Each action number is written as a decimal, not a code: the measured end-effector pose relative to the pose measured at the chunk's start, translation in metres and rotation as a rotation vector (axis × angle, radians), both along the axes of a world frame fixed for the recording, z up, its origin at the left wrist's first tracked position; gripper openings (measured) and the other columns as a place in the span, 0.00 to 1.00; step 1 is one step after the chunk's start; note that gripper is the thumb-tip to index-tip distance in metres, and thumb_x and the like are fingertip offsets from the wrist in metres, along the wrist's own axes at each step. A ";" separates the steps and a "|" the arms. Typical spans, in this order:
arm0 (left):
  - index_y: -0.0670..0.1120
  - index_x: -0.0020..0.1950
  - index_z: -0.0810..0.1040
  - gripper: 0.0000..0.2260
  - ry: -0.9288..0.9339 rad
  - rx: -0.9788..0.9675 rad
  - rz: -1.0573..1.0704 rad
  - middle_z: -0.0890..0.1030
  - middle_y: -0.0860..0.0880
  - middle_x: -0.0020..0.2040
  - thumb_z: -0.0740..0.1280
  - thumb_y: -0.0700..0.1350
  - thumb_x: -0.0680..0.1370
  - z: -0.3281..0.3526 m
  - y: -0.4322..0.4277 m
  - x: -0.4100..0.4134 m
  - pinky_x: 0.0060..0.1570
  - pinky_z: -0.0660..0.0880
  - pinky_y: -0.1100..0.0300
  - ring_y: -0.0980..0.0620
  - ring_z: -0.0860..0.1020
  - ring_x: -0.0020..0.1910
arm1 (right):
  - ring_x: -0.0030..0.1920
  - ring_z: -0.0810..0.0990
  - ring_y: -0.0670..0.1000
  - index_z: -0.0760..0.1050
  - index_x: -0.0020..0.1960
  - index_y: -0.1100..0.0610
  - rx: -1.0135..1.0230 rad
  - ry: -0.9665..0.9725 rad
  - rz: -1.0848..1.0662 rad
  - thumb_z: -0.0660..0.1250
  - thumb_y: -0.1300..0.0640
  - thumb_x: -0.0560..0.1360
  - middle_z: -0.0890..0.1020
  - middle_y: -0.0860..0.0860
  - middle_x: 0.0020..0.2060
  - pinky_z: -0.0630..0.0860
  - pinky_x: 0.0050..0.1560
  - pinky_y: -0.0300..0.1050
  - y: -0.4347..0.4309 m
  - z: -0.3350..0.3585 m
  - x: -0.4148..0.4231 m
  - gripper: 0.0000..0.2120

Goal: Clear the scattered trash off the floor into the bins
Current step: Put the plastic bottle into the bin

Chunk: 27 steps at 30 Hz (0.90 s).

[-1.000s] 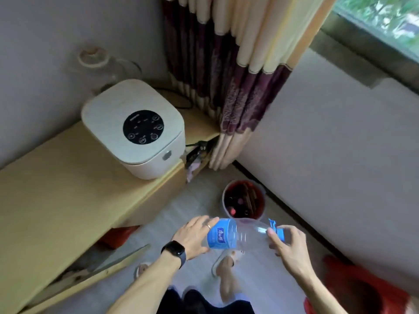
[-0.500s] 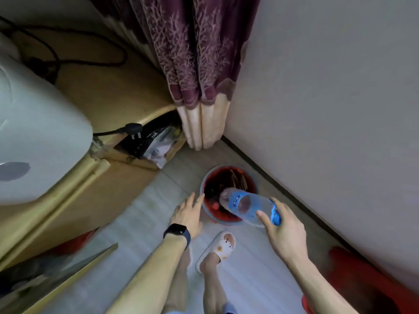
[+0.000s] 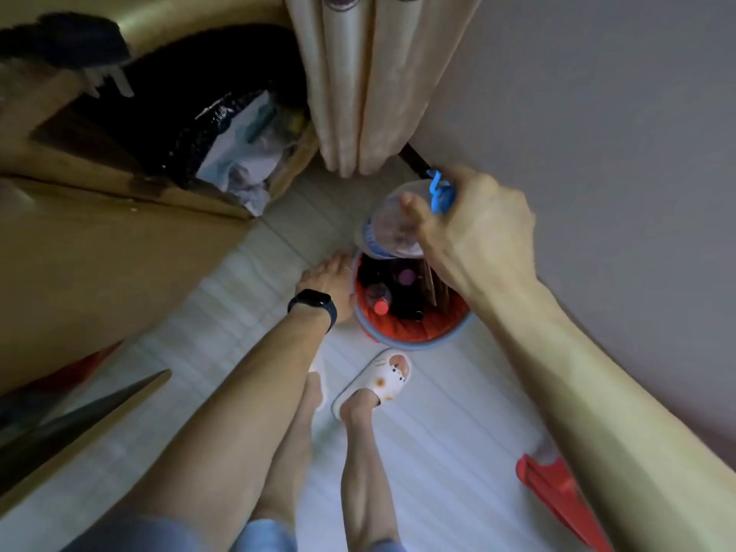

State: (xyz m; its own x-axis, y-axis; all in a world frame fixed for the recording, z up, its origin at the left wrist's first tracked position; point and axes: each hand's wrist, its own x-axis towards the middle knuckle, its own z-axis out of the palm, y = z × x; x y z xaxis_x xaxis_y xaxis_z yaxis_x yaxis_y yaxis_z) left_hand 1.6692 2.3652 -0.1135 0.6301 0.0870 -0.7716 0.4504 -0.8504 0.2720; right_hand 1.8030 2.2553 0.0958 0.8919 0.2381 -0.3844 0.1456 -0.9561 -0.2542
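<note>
A clear plastic bottle (image 3: 388,227) with a blue cap end hangs just above the far rim of a small round bin (image 3: 418,339). My right hand (image 3: 474,229) grips the bottle at its blue neck. The bin has a red liner and a grey-blue rim, and it holds bottles and other trash. My left hand (image 3: 332,278) rests flat against the bin's left rim, fingers together, with nothing held in it. A black watch sits on that wrist.
A wooden cabinet (image 3: 99,249) fills the left side, with a black bag of trash (image 3: 235,141) in its gap. A curtain (image 3: 374,81) hangs behind the bin, the wall runs along the right. A red object (image 3: 553,488) lies at lower right. My slippered feet (image 3: 382,380) stand before the bin.
I have leaned in over the bin. The right hand has lifted the bottle's cap end so the bottle now hangs above the bin's far rim. The left hand stays at the rim.
</note>
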 end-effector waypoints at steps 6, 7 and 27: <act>0.49 0.80 0.48 0.32 0.101 -0.009 -0.127 0.50 0.50 0.80 0.59 0.51 0.79 0.002 0.004 -0.002 0.70 0.62 0.42 0.46 0.59 0.76 | 0.59 0.78 0.60 0.75 0.67 0.46 0.043 0.065 -0.131 0.65 0.40 0.75 0.83 0.54 0.57 0.74 0.54 0.48 -0.002 -0.009 0.004 0.23; 0.49 0.80 0.47 0.32 0.112 -0.007 -0.163 0.49 0.50 0.80 0.58 0.50 0.80 0.003 0.005 -0.002 0.70 0.61 0.42 0.46 0.57 0.76 | 0.58 0.79 0.60 0.75 0.67 0.46 0.017 0.071 -0.120 0.65 0.39 0.74 0.83 0.54 0.56 0.74 0.53 0.47 -0.003 -0.009 0.006 0.23; 0.47 0.79 0.38 0.33 0.065 0.061 -0.372 0.37 0.52 0.80 0.55 0.46 0.81 -0.010 -0.004 -0.027 0.75 0.49 0.41 0.52 0.42 0.79 | 0.63 0.74 0.65 0.63 0.73 0.51 -0.092 0.208 0.115 0.60 0.46 0.80 0.64 0.56 0.75 0.77 0.57 0.58 -0.034 -0.167 -0.039 0.23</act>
